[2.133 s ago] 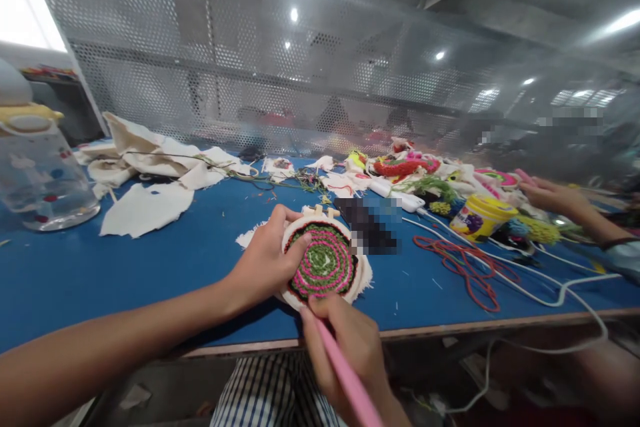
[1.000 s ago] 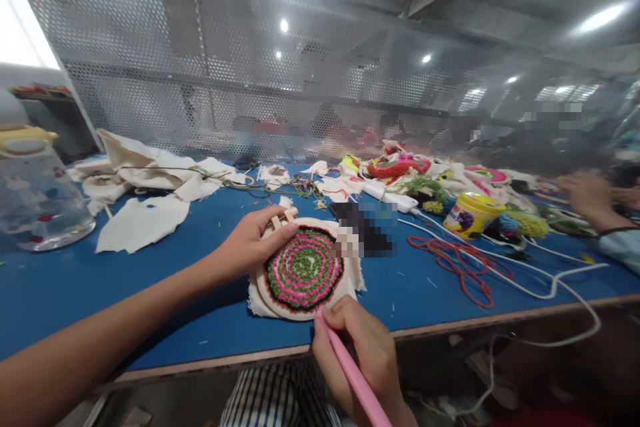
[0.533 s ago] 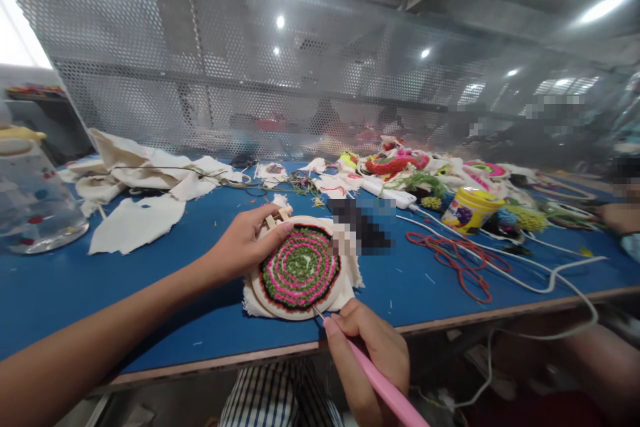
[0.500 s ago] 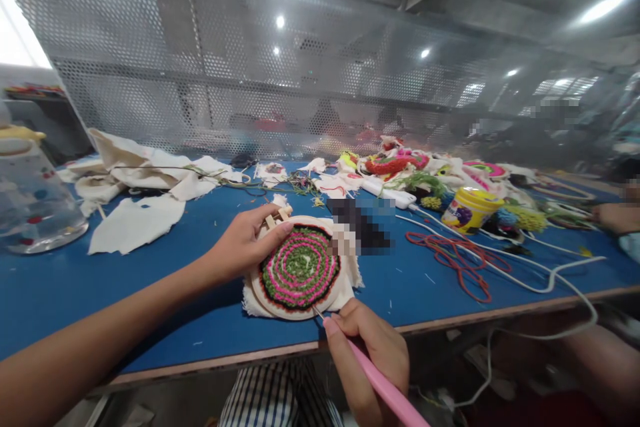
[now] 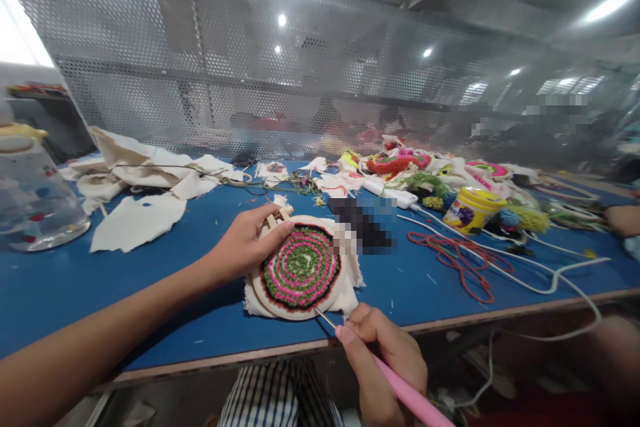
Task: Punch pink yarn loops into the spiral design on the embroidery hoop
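Two hands [image 5: 240,247], unlabelled embroidery hoop [image 5: 300,272]

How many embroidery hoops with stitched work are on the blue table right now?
1 for certain: the embroidery hoop under the left hand, with the punch needle in the right hand at its near edge. The far craft pile may hide more.

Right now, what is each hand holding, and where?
Left hand grips the embroidery hoop at its far-left rim; right hand holds the pink punch needle near its front.
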Tool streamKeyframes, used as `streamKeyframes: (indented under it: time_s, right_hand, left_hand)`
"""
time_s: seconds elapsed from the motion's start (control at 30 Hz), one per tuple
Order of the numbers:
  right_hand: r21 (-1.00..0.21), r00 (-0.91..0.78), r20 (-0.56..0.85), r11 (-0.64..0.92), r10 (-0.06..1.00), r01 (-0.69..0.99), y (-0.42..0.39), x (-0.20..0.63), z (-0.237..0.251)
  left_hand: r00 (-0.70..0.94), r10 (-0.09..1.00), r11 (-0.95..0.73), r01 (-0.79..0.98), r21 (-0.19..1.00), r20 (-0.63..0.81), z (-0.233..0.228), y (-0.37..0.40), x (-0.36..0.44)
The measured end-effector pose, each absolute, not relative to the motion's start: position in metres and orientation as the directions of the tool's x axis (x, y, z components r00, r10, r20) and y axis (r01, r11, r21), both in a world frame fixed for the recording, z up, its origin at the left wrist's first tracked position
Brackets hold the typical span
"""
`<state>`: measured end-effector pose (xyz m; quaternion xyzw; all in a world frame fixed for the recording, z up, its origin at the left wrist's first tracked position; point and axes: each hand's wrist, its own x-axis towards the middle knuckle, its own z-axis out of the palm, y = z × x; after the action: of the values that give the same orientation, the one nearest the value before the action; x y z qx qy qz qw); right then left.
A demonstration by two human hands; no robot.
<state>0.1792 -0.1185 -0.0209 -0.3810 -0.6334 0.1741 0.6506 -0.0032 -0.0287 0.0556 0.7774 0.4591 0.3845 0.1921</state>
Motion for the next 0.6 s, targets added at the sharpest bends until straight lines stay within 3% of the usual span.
streamKeyframes:
  time_s: [0.23,0.47,0.6]
  right_hand:
    - [-0.749,0.187,0.661,0.629,0.726,0.208,-0.12,0.178,-0.023]
    - [-0.667,-0.032,0.699,0.667,0.714,0.331,-0.118,0.182,-0.018]
    - [-0.53,-0.202,0.713,0.704,0.671,0.473,-0.114,0.177,-0.01]
  left_hand:
    - [0.283,0.859,-0.509,0.557,0.657,0.426,0.056,-0.028,-0.003]
    - [0.266,0.873,-0.487,0.523,0.7,0.408,0.054,-0.027,-0.002]
    - [0.231,0.887,-0.461,0.477,0.748,0.4,0.052,-0.027,-0.001]
